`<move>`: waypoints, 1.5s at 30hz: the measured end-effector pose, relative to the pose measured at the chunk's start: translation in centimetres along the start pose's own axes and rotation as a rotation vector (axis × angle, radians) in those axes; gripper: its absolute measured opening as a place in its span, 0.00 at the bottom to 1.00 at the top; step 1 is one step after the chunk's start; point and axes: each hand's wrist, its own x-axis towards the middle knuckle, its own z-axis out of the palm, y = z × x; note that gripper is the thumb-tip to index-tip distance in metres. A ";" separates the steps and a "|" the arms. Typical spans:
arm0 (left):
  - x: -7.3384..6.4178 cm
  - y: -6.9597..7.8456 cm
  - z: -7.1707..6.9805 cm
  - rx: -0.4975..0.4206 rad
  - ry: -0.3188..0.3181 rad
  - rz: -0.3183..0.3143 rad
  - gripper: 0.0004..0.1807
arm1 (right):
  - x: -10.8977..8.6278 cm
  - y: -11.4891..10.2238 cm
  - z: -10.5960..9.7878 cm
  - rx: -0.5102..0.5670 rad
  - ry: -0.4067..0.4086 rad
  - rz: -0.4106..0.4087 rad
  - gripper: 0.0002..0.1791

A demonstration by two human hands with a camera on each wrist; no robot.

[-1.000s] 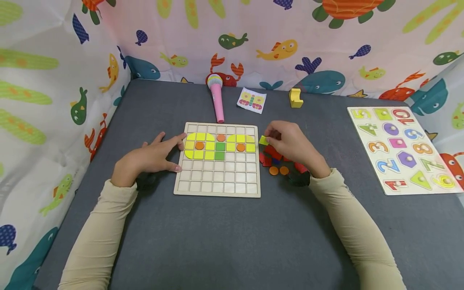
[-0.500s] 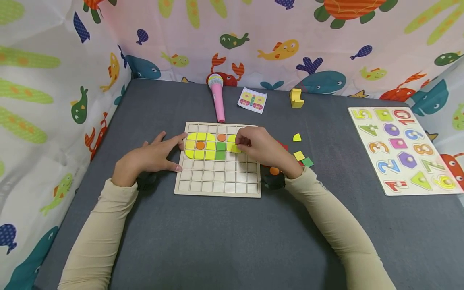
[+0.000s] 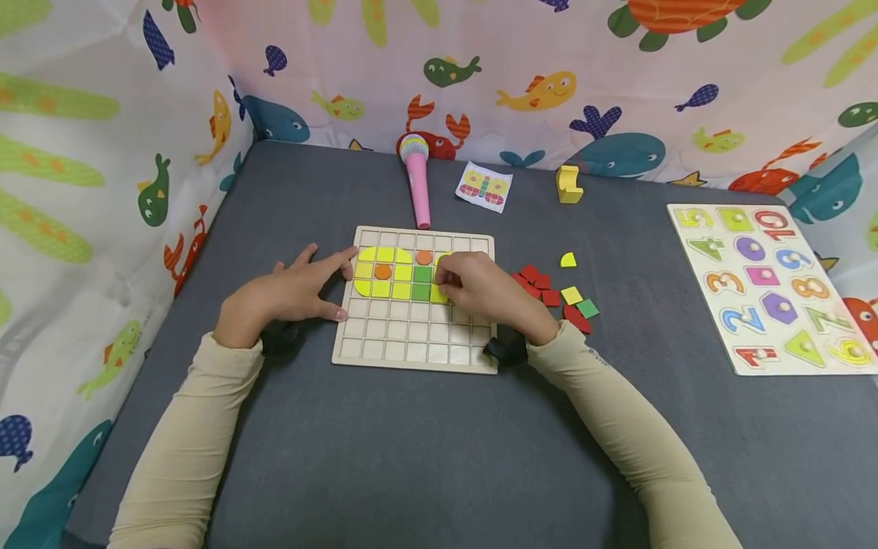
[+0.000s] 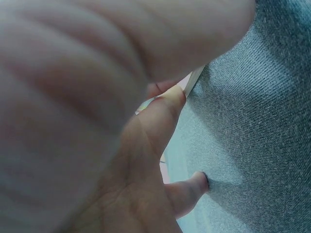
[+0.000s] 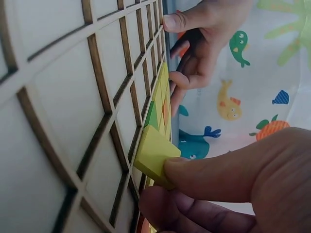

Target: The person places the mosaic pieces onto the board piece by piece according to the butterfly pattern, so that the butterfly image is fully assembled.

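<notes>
A wooden grid board (image 3: pixel 395 332) lies on the dark table, its upper rows partly filled with yellow tiles (image 3: pixel 380 289), green squares (image 3: pixel 421 283) and orange discs (image 3: pixel 382 271). My left hand (image 3: pixel 284 291) is spread at the board's left edge, thumb and index fingertip touching the rim. Over the board, right of the green squares, my right hand (image 3: pixel 480 284) pinches a yellow square tile (image 5: pixel 154 151) between thumb and fingers. In the right wrist view this tile is tilted at a cell beside a green one. The right hand hides several cells behind it.
Red tiles (image 3: pixel 536 284) lie loose right of the board, near a yellow square (image 3: pixel 571 295), a green square (image 3: pixel 588 308) and a yellow quarter-round (image 3: pixel 568 260). Behind are a pink toy microphone (image 3: pixel 418 187), a butterfly picture card (image 3: pixel 484 186) and a yellow block (image 3: pixel 569 185). A number puzzle (image 3: pixel 778 307) lies far right.
My right hand has carried the yellow tile left from the loose pile onto the board, uncovering the pile. The left hand has stayed at the board's edge. The head view has shifted slightly.
</notes>
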 end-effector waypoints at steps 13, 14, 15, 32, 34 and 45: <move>-0.2 0.1 -0.4 0.017 0.001 -0.012 0.63 | 0.2 1.0 0.4 -0.024 0.029 -0.064 0.06; -0.2 0.1 -0.4 0.019 0.002 -0.010 0.63 | 0.1 1.0 0.5 -0.035 0.034 -0.062 0.06; -0.2 0.2 -0.4 0.020 0.002 -0.009 0.63 | 0.0 0.2 0.3 -0.052 0.032 -0.051 0.06; 0.2 0.3 -0.2 0.010 -0.014 -0.002 0.62 | -1.8 0.5 -1.2 0.029 -0.006 -0.015 0.04; 0.3 0.2 -0.2 0.016 -0.019 -0.012 0.63 | -2.7 1.2 -2.1 0.029 0.013 0.020 0.05; 0.1 0.3 -0.1 0.015 -0.008 0.011 0.62 | -8.3 5.4 -6.5 -0.054 0.083 0.170 0.06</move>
